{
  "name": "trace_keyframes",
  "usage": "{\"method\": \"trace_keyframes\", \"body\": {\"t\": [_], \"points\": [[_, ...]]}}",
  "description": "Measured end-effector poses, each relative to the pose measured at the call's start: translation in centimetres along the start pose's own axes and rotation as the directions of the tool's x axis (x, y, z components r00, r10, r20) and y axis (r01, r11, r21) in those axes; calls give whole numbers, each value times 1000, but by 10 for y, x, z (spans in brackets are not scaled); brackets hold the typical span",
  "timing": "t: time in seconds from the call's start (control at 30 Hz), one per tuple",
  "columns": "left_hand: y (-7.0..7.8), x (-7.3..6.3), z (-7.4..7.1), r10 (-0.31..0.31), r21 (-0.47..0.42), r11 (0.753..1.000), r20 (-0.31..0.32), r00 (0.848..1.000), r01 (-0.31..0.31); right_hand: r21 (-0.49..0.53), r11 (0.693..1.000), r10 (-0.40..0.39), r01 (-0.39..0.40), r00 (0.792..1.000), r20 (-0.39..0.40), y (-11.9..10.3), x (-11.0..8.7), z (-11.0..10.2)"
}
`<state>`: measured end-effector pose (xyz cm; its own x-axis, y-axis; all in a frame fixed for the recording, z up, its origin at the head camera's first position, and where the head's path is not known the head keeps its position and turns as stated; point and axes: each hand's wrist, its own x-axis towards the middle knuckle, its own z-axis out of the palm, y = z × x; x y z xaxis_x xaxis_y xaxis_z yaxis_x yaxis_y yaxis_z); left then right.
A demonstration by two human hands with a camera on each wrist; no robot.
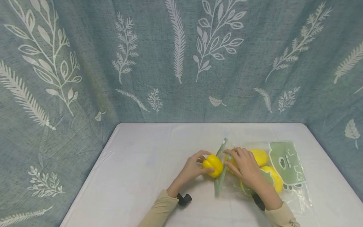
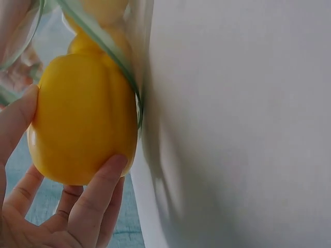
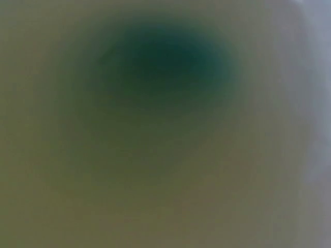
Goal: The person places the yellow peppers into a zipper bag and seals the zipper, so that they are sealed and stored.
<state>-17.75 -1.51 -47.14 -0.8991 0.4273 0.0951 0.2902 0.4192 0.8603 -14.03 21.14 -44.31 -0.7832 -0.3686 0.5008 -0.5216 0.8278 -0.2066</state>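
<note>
A yellow bell pepper [image 1: 214, 164] is gripped by my left hand [image 1: 193, 167], thumb on one side and fingers on the other. It sits at the mouth of a clear zip bag [image 1: 287, 162] printed with a green cartoon monster. In the left wrist view the pepper [image 2: 83, 119] meets the bag's green rim [image 2: 106, 46], with more yellow shapes behind it. My right hand [image 1: 246, 165] holds the opposite edge of the bag's mouth. Several yellow fruits or vegetables [image 1: 259, 156] lie inside the bag, partly hidden by that hand. The right wrist view is too blurred to read.
The bag lies on a table with a white cover [image 1: 136, 176]. Blue-green curtains [image 1: 158, 63] with white leaf prints hang behind and at both sides. A black camera mount [image 1: 184, 200] is at the left wrist, and another dark mount [image 1: 258, 201] is at the right wrist.
</note>
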Motion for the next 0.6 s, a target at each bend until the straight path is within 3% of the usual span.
{"method": "trace_keyframes", "body": {"t": [0.37,0.6], "points": [[3,-1,11,8,3,1000,31,999,-8,5,1000,-4,4,1000,1,0,0,0],[6,-1,11,-20,14,1000,66,998,19,1,1000,-10,10,1000,1,0,-1,1]]}}
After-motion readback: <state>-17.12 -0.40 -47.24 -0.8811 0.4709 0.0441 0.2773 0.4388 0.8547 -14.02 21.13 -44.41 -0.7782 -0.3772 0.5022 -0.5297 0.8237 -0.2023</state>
